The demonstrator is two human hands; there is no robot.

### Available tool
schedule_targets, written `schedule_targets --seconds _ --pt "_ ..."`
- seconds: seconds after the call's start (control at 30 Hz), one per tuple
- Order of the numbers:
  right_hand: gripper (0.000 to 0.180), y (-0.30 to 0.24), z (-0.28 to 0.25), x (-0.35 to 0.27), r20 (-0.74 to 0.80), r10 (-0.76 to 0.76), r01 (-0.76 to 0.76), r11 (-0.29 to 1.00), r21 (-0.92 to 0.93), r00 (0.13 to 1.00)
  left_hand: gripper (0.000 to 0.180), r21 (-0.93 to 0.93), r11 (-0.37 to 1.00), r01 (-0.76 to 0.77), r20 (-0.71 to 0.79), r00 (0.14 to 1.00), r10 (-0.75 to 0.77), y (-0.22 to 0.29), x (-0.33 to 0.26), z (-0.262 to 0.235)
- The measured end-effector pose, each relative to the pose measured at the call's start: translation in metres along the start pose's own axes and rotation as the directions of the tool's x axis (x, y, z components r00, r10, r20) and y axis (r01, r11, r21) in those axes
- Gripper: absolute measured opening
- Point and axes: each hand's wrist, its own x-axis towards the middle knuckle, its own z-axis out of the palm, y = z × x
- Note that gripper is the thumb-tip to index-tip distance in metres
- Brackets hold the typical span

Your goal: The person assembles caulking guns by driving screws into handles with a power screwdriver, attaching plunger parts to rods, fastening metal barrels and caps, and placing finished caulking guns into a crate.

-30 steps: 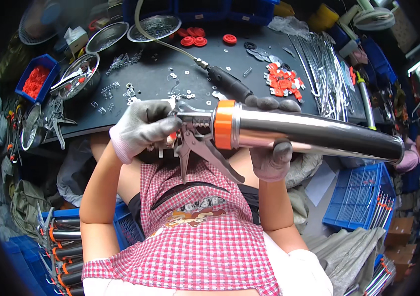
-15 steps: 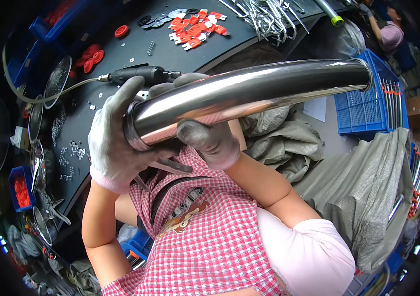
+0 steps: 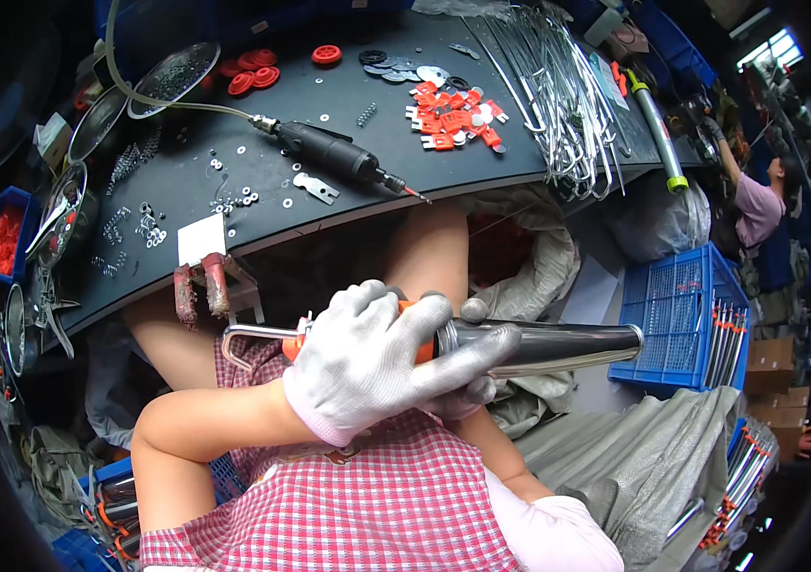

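A caulking gun lies crosswise in front of my lap, its shiny metal barrel pointing right. At its left end, an orange fitting shows between my fingers and a hooked steel rod sticks out. My left hand, in a whitish-grey glove, is closed over the fitting, its fingers reaching onto the barrel's collar. Mostly hidden behind it, my right hand wraps the barrel from below, some gloved fingertips showing above. Ahead on the dark bench lies a black power screwdriver with its bit toward me.
Red-and-white plastic parts, red discs, springs, washers and hooked rods lie on the bench. A blue crate with metal tubes stands right, near grey sacking. A clamp-like fixture sits at the bench edge. Far right, another person works.
The barrel has gone from raised close to the view to lower and farther away. My left hand has shifted over its left end, where the orange fitting and hooked rod now show. The view has turned.
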Motion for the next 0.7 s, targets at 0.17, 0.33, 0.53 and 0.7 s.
schedule_targets --seconds 0.17,0.33,0.53,0.7 --pt "0.087 0.003 0.012 -0.006 -0.150 -0.088 0.082 0.996 -0.040 0.985 0.057 0.152 0.986 -0.074 0.276 0.961 0.029 -0.008 0.000 -0.007" --pt "0.085 -0.004 0.016 -0.005 -0.207 -0.007 -0.003 0.999 -0.051 0.978 0.091 0.083 0.991 0.104 0.435 0.891 -0.130 -0.016 -0.004 -0.021" --pt "0.076 -0.021 0.018 0.010 -0.187 0.147 -0.205 0.918 -0.340 0.971 0.102 -0.001 0.986 0.168 0.345 0.925 -0.158 -0.026 -0.009 -0.032" --pt "0.067 0.000 0.029 0.010 -0.229 0.072 -0.166 0.891 -0.424 0.971 0.090 0.056 0.996 0.063 0.333 0.940 -0.078 -0.027 -0.013 -0.034"
